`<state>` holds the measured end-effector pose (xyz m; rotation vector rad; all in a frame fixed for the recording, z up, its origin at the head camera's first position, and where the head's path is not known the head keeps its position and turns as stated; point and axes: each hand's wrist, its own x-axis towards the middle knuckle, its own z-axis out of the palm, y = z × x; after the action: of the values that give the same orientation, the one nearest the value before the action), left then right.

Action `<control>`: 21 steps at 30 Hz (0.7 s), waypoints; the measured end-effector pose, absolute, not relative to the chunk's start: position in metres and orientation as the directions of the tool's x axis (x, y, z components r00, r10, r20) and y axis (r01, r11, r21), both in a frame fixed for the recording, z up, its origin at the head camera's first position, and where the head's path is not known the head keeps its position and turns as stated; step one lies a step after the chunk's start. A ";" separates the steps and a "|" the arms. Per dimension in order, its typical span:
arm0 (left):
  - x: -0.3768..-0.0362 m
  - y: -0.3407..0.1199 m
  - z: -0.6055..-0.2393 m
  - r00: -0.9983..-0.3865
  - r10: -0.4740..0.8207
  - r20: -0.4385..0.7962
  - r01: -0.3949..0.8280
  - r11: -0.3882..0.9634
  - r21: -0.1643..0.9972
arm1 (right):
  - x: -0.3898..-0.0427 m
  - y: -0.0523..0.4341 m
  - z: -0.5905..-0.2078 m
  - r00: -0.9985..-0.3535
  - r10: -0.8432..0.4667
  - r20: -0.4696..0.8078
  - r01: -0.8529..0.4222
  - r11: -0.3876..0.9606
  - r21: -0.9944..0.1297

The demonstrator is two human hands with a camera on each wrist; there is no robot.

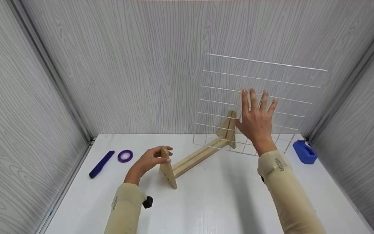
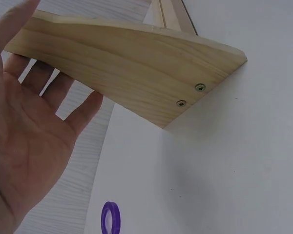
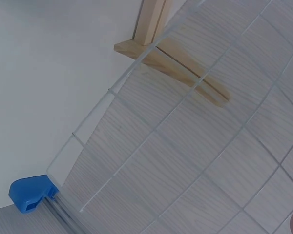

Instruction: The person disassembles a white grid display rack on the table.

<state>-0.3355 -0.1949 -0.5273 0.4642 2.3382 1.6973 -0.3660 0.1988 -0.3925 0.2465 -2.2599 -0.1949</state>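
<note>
A wooden stand of two triangular end pieces joined by rails lies across the white table. My left hand holds the top of the near end piece, thumb on one face and fingers behind the other. A white wire grid stands upright at the stand's far end, tilted a little. My right hand is flat against the grid with its fingers straight and spread. In the right wrist view the grid's edge fills most of the picture.
A purple tape roll and a dark blue stick-shaped tool lie at the table's left. A blue block sits at the back right corner. Grey wood-grain walls close in the back and both sides.
</note>
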 end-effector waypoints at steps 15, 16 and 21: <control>-0.330 -0.200 -0.530 -0.932 0.359 -0.053 0.103 0.401 0.910 | -0.369 0.204 -0.398 -0.661 -0.244 0.710 -0.099 0.966 0.239; -0.328 -0.200 -0.530 -0.926 0.373 -0.056 0.109 0.409 0.906 | -0.369 0.205 -0.399 -0.661 -0.244 0.710 -0.097 0.965 0.242; -0.324 -0.202 -0.529 -0.891 0.447 -0.079 0.144 0.443 0.885 | -0.369 0.206 -0.401 -0.658 -0.247 0.711 -0.091 0.964 0.250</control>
<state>-0.3237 -0.2020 -0.5292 0.5068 2.3976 1.4269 -0.3689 0.2064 -0.4005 0.2357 -2.2877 -0.2439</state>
